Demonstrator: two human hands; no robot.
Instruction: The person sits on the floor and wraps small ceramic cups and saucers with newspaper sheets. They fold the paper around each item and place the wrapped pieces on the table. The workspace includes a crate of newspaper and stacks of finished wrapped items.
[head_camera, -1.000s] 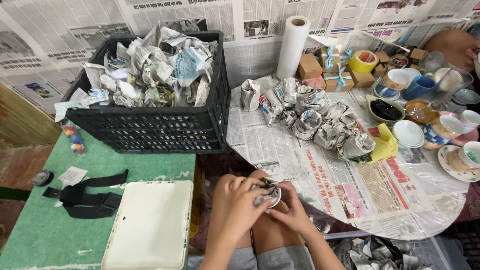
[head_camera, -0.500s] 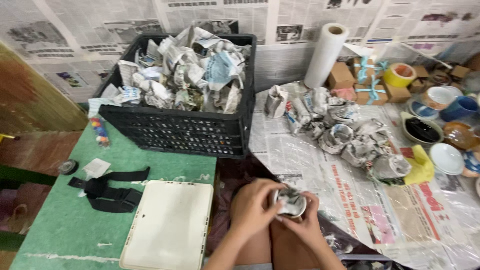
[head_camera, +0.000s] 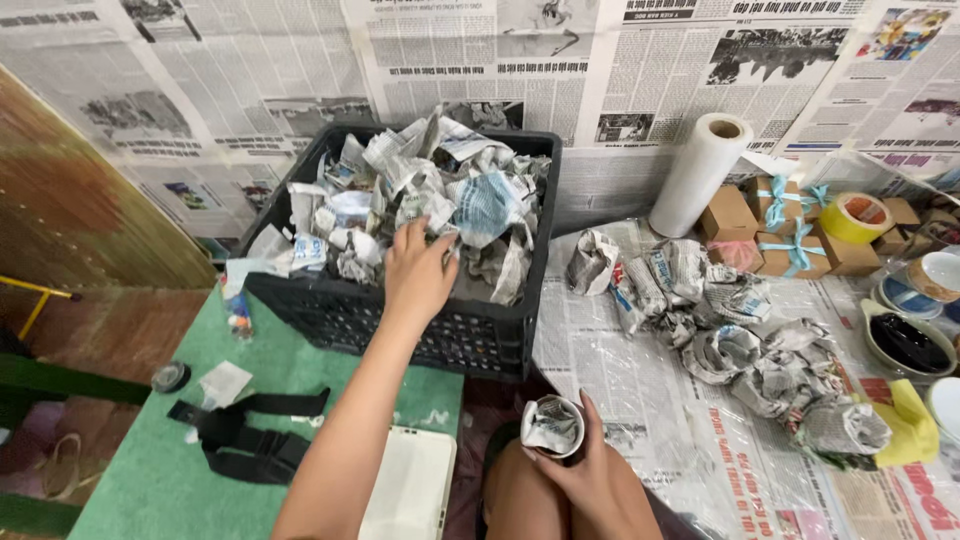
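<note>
Two hands work apart over a newspaper-covered worktop (head_camera: 640, 390). Largest is the black plastic crate (head_camera: 470, 335), heaped with crumpled newspaper bundles (head_camera: 440, 200); the left hand (head_camera: 418, 268) reaches into it, fingers spread loosely and touching the bundles, gripping nothing that shows. To the right more wrapped bundles (head_camera: 740, 345) lie in a row, with a white paper roll (head_camera: 698, 173) upright behind them. Nearest the body, the right hand (head_camera: 590, 478) is closed around a small cup stuffed with newspaper (head_camera: 551, 427), held above the lap.
</note>
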